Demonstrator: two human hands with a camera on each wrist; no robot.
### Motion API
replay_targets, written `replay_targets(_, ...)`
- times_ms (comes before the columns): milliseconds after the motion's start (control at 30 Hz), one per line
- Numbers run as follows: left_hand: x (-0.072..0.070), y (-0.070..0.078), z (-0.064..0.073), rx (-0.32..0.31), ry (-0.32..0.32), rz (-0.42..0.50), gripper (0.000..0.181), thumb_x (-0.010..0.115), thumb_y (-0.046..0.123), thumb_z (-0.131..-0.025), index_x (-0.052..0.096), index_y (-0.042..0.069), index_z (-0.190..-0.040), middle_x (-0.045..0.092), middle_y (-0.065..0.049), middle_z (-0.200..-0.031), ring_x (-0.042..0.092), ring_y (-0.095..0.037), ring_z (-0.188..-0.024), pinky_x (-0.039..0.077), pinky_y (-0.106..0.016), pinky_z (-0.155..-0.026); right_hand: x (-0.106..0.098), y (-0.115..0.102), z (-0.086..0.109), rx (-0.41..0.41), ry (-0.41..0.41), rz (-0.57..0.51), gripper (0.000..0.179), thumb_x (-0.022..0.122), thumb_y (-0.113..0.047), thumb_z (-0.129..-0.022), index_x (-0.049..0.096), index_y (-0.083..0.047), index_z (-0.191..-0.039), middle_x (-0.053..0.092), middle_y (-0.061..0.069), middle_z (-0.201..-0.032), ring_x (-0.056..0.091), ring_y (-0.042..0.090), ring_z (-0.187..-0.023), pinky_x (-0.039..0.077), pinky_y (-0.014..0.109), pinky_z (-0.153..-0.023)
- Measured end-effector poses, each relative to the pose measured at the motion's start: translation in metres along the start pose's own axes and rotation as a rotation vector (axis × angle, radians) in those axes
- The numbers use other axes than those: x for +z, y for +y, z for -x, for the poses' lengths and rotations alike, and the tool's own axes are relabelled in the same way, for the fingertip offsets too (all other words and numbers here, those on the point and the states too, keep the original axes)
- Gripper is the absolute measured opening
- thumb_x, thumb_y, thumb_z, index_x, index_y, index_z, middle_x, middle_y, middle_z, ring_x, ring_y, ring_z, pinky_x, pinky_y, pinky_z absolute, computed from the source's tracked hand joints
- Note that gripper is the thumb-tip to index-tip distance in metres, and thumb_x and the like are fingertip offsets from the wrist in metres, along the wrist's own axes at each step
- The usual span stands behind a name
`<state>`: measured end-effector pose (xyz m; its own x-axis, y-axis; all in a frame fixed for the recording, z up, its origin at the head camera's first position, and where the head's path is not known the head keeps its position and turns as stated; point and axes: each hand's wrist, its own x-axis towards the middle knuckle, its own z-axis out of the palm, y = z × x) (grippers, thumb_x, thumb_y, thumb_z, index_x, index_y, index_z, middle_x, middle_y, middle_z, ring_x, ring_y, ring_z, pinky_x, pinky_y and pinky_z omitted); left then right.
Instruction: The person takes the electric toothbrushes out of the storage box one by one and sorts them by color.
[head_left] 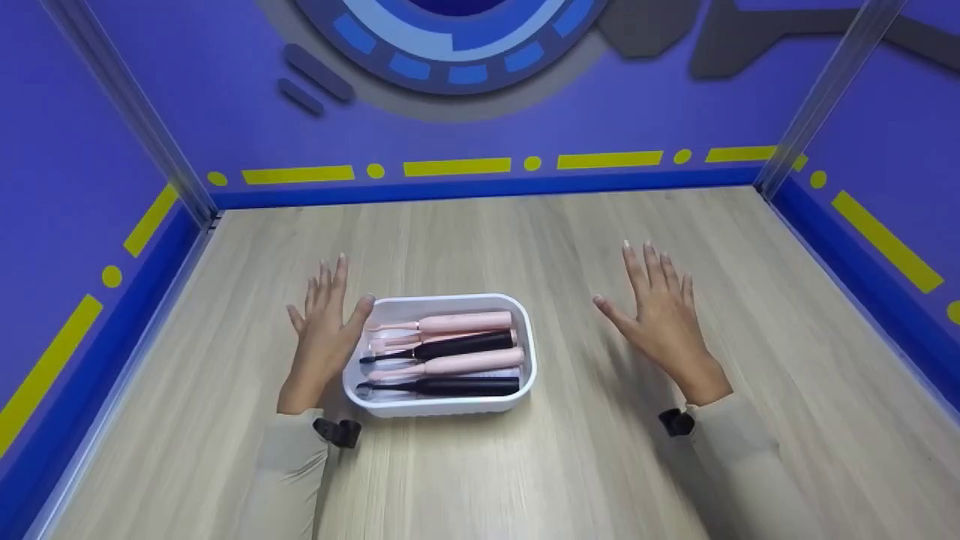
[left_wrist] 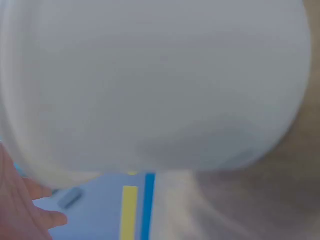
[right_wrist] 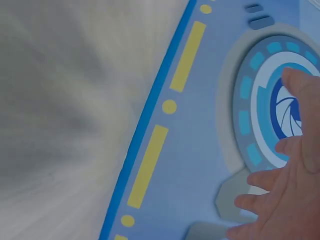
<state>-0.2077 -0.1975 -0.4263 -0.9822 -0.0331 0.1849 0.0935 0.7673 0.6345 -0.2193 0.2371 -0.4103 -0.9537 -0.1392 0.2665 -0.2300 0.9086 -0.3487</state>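
A white plastic bin [head_left: 442, 409] stands on the table, holding several electric toothbrushes. Among them are a pink toothbrush [head_left: 465, 322] at the far side and a black toothbrush [head_left: 469, 386] at the near side. My left hand [head_left: 324, 341] is spread at the bin's left end, its thumb by the rim; whether it touches cannot be told. In the left wrist view the bin's wall [left_wrist: 160, 90] fills most of the picture, with part of the left hand [left_wrist: 22, 210] at the corner. My right hand [head_left: 664, 322] is held with fingers spread, right of the bin and holding nothing.
The wood-grain table [head_left: 480, 480] is bounded by a blue back wall [head_left: 465, 135] with yellow marks and by blue side panels [head_left: 892, 187]. Metal posts [head_left: 825, 90] stand at the back corners. Each sleeve cuff carries a small black device [head_left: 677, 422].
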Motion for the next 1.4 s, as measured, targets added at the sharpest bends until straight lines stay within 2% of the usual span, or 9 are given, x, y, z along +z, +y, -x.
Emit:
replay_targets(67, 0.000, -0.004, -0.001, -0.022, -0.015, 0.127, 0.071, 0.038, 0.047, -0.099, 0.003, 0.024, -0.156, -0.001, -0.011, -0.163, -0.004, -0.038, -0.149, -0.015, -0.066, -0.111, -0.001, -0.002, -0.001, -0.001, -0.019, -0.051, 0.085, 0.050, -0.058, -0.092, 0.012, -0.017, -0.156, 0.012, 0.021, -0.160, 0.009, 0.044, -0.146, 0.005, 0.068, -0.113)
replay_targets(300, 0.002, -0.017, -0.001, -0.113, -0.064, 0.583, 0.062, 0.030, 0.044, -0.101, 0.005, 0.027, -0.156, 0.005, 0.001, -0.163, 0.002, -0.021, -0.151, 0.001, -0.049, -0.122, -0.004, -0.008, -0.006, -0.004, -0.106, -0.292, 0.073, 0.048, -0.048, -0.097, 0.022, -0.009, -0.153, 0.024, 0.018, -0.158, 0.022, 0.038, -0.145, 0.019, 0.056, -0.117)
replay_targets(400, 0.006, -0.021, -0.002, -0.151, -0.093, 0.785, 0.061, 0.028, 0.042, -0.102, 0.006, 0.024, -0.156, 0.009, -0.002, -0.163, 0.007, -0.022, -0.150, 0.000, -0.047, -0.122, -0.004, -0.011, -0.008, 0.006, -0.151, -0.378, 0.071, 0.047, -0.047, -0.097, 0.025, -0.009, -0.153, 0.029, 0.016, -0.156, 0.026, 0.036, -0.144, 0.023, 0.053, -0.117)
replay_targets(533, 0.013, -0.027, -0.003, -0.205, -0.132, 1.075, 0.059, 0.025, 0.038, -0.104, 0.005, 0.019, -0.156, 0.011, -0.011, -0.162, 0.013, -0.029, -0.149, 0.005, -0.044, -0.122, -0.003, -0.015, -0.011, 0.004, -0.176, -0.437, 0.066, 0.050, -0.044, -0.097, 0.032, -0.009, -0.150, 0.041, 0.018, -0.150, 0.035, 0.036, -0.140, 0.030, 0.056, -0.113)
replay_targets(633, 0.020, -0.032, -0.004, -0.233, -0.154, 1.224, 0.057, 0.023, 0.033, -0.104, 0.005, 0.018, -0.156, 0.013, -0.014, -0.161, 0.014, -0.031, -0.149, 0.012, -0.043, -0.122, -0.002, -0.018, -0.013, -0.002, -0.186, -0.467, 0.062, 0.051, -0.043, -0.097, 0.038, -0.008, -0.147, 0.048, 0.018, -0.144, 0.043, 0.035, -0.135, 0.034, 0.056, -0.110)
replay_targets(800, 0.027, -0.039, -0.002, -0.237, -0.191, 1.373, 0.055, 0.023, 0.020, -0.103, 0.009, 0.016, -0.156, 0.014, -0.014, -0.161, 0.014, -0.027, -0.149, 0.012, -0.043, -0.122, -0.001, -0.021, -0.015, -0.007, -0.225, -0.521, 0.059, 0.053, -0.044, -0.096, 0.048, -0.007, -0.140, 0.056, 0.014, -0.137, 0.053, 0.030, -0.126, 0.042, 0.049, -0.106)
replay_targets(967, 0.033, -0.042, 0.001, -0.233, -0.227, 1.490, 0.058, 0.023, 0.009, -0.099, 0.009, 0.015, -0.156, 0.011, -0.012, -0.162, 0.013, -0.025, -0.149, 0.008, -0.039, -0.123, 0.001, -0.025, -0.019, -0.011, -0.271, -0.515, 0.053, 0.054, -0.044, -0.095, 0.057, -0.007, -0.133, 0.061, 0.013, -0.132, 0.057, 0.030, -0.122, 0.047, 0.048, -0.101)
replay_targets(1167, 0.038, -0.042, 0.002, -0.237, -0.224, 1.462, 0.061, 0.020, -0.002, -0.095, 0.011, 0.007, -0.154, 0.010, -0.010, -0.162, 0.008, -0.022, -0.150, 0.006, -0.035, -0.123, 0.001, -0.034, -0.024, -0.049, -0.318, -0.511, 0.048, 0.055, -0.041, -0.095, 0.061, -0.006, -0.128, 0.063, 0.014, -0.128, 0.059, 0.030, -0.119, 0.048, 0.049, -0.099)
replay_targets(1400, 0.043, -0.042, 0.000, -0.258, -0.202, 1.411, 0.058, 0.021, -0.005, -0.094, 0.019, 0.000, -0.151, 0.017, -0.009, -0.161, 0.012, -0.019, -0.149, 0.008, -0.032, -0.122, 0.003, -0.047, -0.029, -0.069, -0.395, -0.502, 0.045, 0.059, -0.042, -0.093, 0.067, -0.009, -0.122, 0.068, 0.009, -0.120, 0.063, 0.025, -0.114, 0.051, 0.046, -0.097)
